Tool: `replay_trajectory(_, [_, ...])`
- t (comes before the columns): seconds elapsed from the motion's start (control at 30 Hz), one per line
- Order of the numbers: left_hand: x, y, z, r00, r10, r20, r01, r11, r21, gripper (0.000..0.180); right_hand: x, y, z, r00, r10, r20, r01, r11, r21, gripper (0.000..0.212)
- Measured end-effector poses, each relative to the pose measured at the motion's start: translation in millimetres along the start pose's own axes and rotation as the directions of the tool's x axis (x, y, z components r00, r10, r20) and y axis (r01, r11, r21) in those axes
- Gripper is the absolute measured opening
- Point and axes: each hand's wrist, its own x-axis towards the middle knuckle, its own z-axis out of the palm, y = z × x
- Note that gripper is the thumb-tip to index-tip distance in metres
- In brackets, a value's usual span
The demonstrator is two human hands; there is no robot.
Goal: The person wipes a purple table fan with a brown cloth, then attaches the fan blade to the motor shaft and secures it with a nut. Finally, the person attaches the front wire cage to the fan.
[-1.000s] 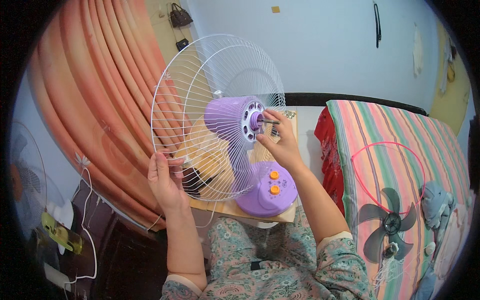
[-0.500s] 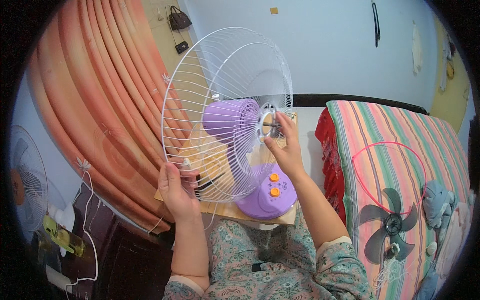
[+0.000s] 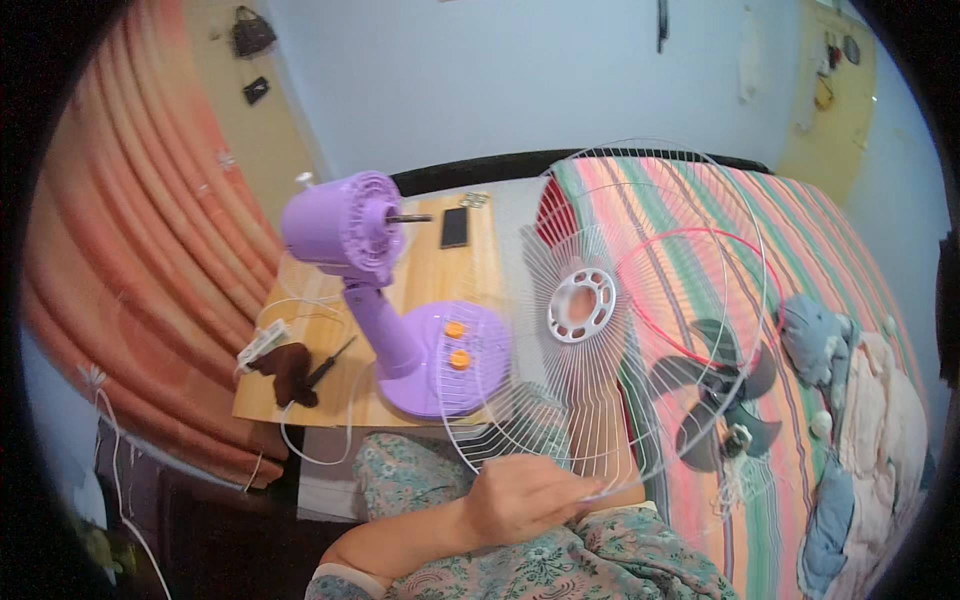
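A round wire fan guard (image 3: 583,306) with a silver centre ring is held out to the right of the purple fan body. My left hand (image 3: 530,497) is closed on its lower rim, close to my lap. Behind the wires runs my right forearm (image 3: 607,420); a skin-coloured patch shows through the centre ring, but the fingers there are hidden and blurred. On the wooden table stands the purple fan body (image 3: 345,235), its bare metal shaft pointing right. Two orange knobs sit on its base (image 3: 445,385).
A dark phone (image 3: 454,228), a screwdriver (image 3: 330,362) and a white power strip (image 3: 262,345) lie on the table (image 3: 290,405). On the striped bed at right are dark fan blades (image 3: 715,385), a pink ring (image 3: 700,232) and clothes (image 3: 865,400). Orange curtains (image 3: 150,260) hang at left.
The guard has come away from the fan's shaft and moved right, now over the gap and bed edge. My left hand has travelled right with it. The view has turned right.
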Motion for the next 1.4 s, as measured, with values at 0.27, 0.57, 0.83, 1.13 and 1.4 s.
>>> replay_trajectory(0.27, [-3.3,8.7,38.2,0.968,0.065,0.243,-0.08,0.996,0.05,0.033,0.0,-34.4,-17.1,0.998,0.001,0.067,0.003,0.998,-0.066,0.065])
replay_trajectory(0.57, [-3.6,3.2,42.7,0.96,0.111,0.257,-0.126,0.991,0.042,0.037,-1.8,-42.1,-18.3,0.995,0.005,0.101,0.013,0.986,-0.168,0.065])
replay_trajectory(0.83, [-3.5,4.6,39.4,0.964,0.112,0.242,-0.118,0.993,0.011,0.038,-3.7,-44.1,-20.3,0.992,0.002,0.125,0.032,0.963,-0.267,0.065])
replay_trajectory(1.13, [0.3,-3.1,10.7,0.998,0.045,0.035,-0.043,0.998,-0.043,0.02,-20.9,-61.6,-13.7,0.971,-0.088,0.223,0.206,0.786,-0.583,0.065])
replay_trajectory(1.4, [13.3,-53.1,1.8,0.564,-0.741,-0.364,0.15,0.525,-0.838,0.027,-67.3,-105.2,15.2,0.931,-0.302,0.203,0.272,0.206,-0.94,0.069])
